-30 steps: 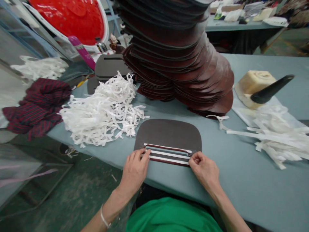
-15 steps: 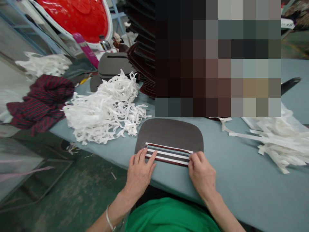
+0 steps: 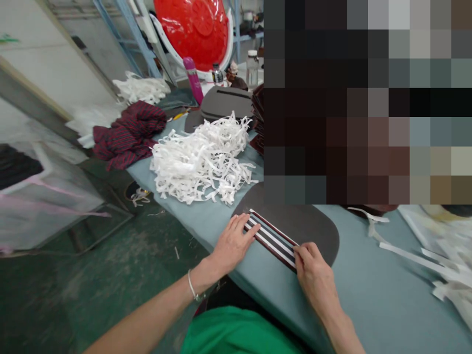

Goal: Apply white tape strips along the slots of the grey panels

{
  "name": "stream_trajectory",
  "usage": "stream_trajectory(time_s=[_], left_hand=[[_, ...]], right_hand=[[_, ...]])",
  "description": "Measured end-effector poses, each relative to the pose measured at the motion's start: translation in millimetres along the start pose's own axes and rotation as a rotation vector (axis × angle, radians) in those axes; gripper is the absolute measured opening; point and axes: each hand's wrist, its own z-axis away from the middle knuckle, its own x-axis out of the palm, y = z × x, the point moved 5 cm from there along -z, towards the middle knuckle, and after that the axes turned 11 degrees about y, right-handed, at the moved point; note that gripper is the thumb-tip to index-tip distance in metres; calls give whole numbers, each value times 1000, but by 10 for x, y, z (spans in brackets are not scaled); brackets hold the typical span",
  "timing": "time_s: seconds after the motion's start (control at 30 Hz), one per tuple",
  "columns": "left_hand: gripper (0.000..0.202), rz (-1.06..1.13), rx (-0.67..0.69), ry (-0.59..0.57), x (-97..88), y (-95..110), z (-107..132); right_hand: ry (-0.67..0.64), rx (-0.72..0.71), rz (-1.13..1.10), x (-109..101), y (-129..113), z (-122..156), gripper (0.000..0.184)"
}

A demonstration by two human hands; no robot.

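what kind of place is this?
Likely a workshop or factory floor for hand assembly, though the exact trade isn't certain: a blue-green worktable, a tangled heap of white strips, and a slotted dark panel being worked by hand.

We see a work table (image 3: 398, 305) with a blue-green cover. Left of the table, we find a scuffed dark-green floor (image 3: 103, 290) and a metal-framed stand (image 3: 59, 211); beyond the table's far left, a pale wall (image 3: 92, 54) and a blue metal frame (image 3: 127, 39). Pixelation hides the room behind the table's right side.
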Motion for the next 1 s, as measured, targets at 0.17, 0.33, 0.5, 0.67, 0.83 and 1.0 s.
stream_trajectory(time_s=[0.17, 0.33, 0.5, 0.67, 0.83, 1.0], left_hand=[[37, 130, -96, 68, 6, -41, 33], [31, 272, -253, 142, -30, -147, 45], [30, 316, -277, 165, -56, -170, 61], [30, 308, -278, 153, -64, -169, 55], [35, 282, -293, 131, -89, -163, 29], [48, 212, -207, 43, -74, -116, -8]], right_hand=[[-188, 35, 209, 84, 24, -150, 19], [-197, -71, 250, 84, 14, -199, 12], [-42, -167, 124, 133, 68, -163, 6], [44, -182, 30, 303, -231, -321, 13], [85, -233, -90, 486, -784, -641, 22], [142, -391, -3, 551, -1086, -638, 27]])
